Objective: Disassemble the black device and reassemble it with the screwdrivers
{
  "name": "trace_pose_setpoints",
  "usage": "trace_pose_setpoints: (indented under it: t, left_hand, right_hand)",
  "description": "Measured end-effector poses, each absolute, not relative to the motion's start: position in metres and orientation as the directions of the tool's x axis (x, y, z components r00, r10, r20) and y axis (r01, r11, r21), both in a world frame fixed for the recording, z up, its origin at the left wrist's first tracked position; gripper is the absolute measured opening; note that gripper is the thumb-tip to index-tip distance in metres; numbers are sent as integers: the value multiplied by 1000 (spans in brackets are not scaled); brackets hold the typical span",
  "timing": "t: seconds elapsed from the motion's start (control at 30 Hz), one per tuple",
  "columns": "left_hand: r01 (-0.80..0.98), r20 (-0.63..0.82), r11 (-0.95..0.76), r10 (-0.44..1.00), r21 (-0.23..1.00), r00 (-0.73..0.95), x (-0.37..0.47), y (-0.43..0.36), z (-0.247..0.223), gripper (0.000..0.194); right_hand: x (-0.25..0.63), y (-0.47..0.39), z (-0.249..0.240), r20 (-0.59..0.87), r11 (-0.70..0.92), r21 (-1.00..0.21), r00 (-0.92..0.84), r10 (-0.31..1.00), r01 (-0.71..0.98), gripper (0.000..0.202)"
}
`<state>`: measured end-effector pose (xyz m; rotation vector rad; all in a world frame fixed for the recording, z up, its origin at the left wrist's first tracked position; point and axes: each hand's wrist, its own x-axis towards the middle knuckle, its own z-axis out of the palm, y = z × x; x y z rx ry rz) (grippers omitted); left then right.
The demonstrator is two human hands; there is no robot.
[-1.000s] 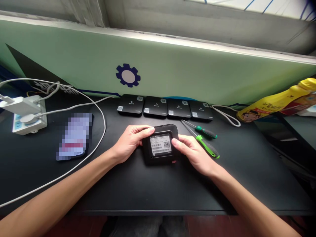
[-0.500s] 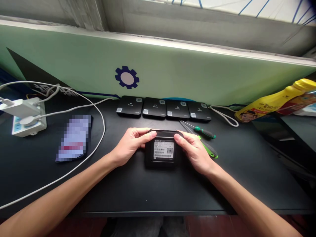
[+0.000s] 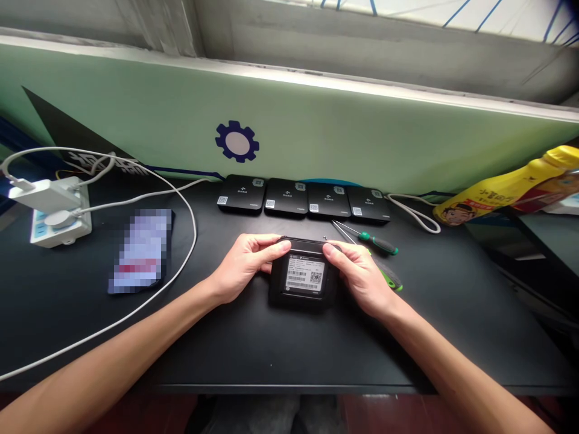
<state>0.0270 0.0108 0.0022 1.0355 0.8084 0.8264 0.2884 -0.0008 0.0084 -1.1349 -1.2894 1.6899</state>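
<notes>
A black set-top box point(image 3: 302, 296) with a white printed label faces up in front of me, over the dark desk. My left hand point(image 3: 244, 265) grips its far left corner, thumb on top and fingers at the side and underneath. The far right corner is held by my right hand point(image 3: 359, 271), thumb pressed on the upper edge. Just past the box's far edge, near the right thumb, there is a tiny metal piece, perhaps a screw point(image 3: 324, 237). Beyond my right hand lie a dark green screwdriver point(image 3: 380, 243) and a bright green-and-grey screwdriver point(image 3: 392, 278), partly hidden by that hand.
Several similar black boxes point(image 3: 284, 198) stand in a row along the green partition point(image 3: 316, 132). To the left are a phone point(image 3: 142, 250), a power strip with chargers point(image 3: 61, 211) and a looping white cable point(image 3: 195, 232). A yellow bottle point(image 3: 506, 184) leans at the right.
The view has shifted slightly, so the scene sits a little further right. Both hands keep the same hold on the set-top box, which looks slightly turned.
</notes>
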Motion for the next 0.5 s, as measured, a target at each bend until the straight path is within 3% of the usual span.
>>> trace_pose_setpoints:
  t: [0.27, 0.5]
  left_hand:
    - [-186, -171, 275, 882, 943, 439, 27, 13, 0, 39]
    - [-134, -250, 309, 908, 942, 336, 28, 10, 1, 51]
  right_hand:
    - [287, 0, 14, -191, -195, -980, -378, 906, 28, 37]
    - [286, -2, 11, -262, -311, -950, -511, 818, -11, 36]
